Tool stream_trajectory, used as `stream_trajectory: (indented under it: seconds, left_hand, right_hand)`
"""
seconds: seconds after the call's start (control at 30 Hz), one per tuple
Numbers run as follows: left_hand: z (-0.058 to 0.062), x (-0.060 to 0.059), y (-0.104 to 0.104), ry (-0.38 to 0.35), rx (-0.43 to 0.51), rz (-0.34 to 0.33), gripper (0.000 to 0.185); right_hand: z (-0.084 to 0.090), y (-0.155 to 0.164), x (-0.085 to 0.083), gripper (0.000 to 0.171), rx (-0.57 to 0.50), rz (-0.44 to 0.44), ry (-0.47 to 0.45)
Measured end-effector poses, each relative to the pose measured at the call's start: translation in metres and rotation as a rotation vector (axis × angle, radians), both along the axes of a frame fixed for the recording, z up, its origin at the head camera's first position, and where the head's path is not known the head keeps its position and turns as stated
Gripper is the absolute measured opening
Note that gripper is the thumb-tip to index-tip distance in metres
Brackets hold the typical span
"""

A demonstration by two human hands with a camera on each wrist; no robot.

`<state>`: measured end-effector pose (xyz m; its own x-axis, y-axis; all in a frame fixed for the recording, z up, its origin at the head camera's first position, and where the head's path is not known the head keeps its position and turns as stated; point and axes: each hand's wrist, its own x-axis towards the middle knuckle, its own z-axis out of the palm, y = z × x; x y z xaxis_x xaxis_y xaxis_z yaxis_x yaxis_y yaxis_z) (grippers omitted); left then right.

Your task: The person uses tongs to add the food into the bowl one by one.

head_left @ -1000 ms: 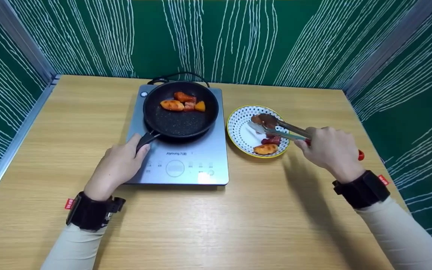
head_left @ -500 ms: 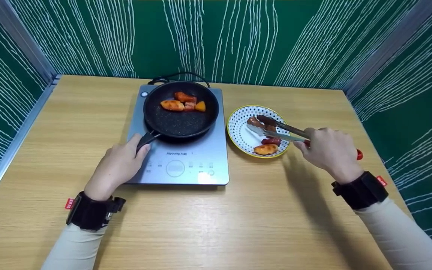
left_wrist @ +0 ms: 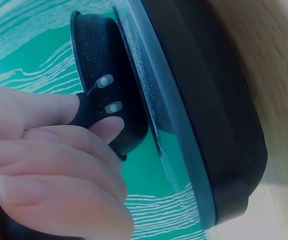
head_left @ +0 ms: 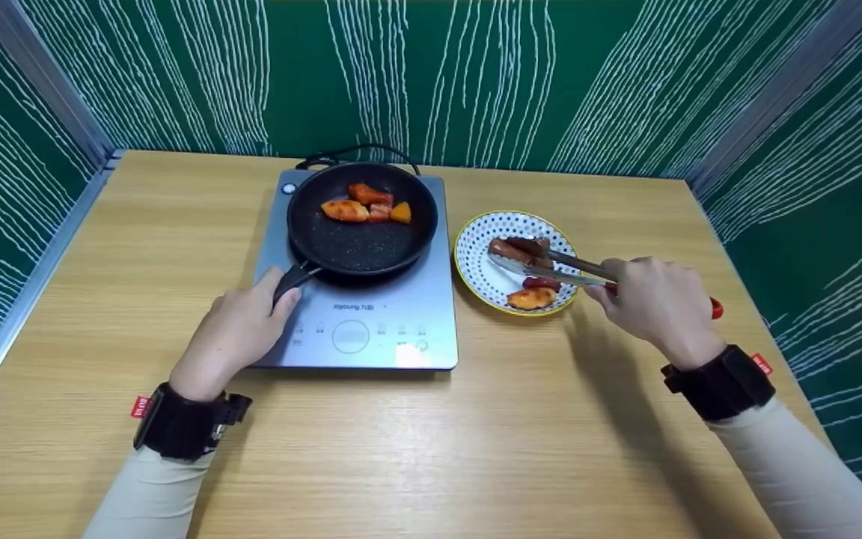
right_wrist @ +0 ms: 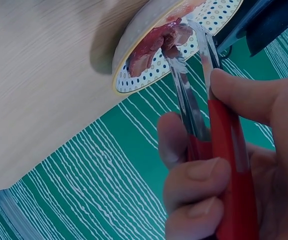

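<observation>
Left hand [head_left: 240, 326] curled round pan handle [head_left: 294, 278], right hand [head_left: 659, 303] gripping red-handled tongs [right_wrist: 224, 132], tips at meat [head_left: 504, 249]

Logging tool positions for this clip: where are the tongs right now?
In the head view, the tongs are right of the frying pan, gripped by the right hand and reaching over the spotted plate to a brown piece of food.

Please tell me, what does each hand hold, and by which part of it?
The left hand holds the frying pan by its black handle; the right hand holds the tongs by their red handles.
</observation>
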<state>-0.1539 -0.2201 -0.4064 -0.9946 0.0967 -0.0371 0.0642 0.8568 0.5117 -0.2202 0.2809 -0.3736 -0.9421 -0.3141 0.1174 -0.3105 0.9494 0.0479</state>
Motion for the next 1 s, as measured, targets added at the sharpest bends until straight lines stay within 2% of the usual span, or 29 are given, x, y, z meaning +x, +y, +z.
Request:
stream_trajectory:
  seconds: [0.3,0.5,0.73,1.0]
  left_hand:
    - [-0.001,0.0,-0.001,-0.01,0.003,-0.001,0.028]
    - [-0.003,0.0,-0.001,-0.02,0.001,0.006,0.029]
    - [-0.001,0.0,0.0,-0.021,0.009,0.007,0.028]
    - [-0.001,0.0,0.0,-0.001,0.007,0.005,0.028]
  right_hand:
    - [-0.004,0.009,0.0,0.033,-0.011,0.025,0.028]
    - [-0.008,0.011,-0.002,0.02,-0.022,0.059,0.098]
    - [-0.009,0.013,-0.001,0.019,-0.014,0.063,0.11]
    - [-0.013,0.016,0.0,0.016,-0.006,0.106,0.186]
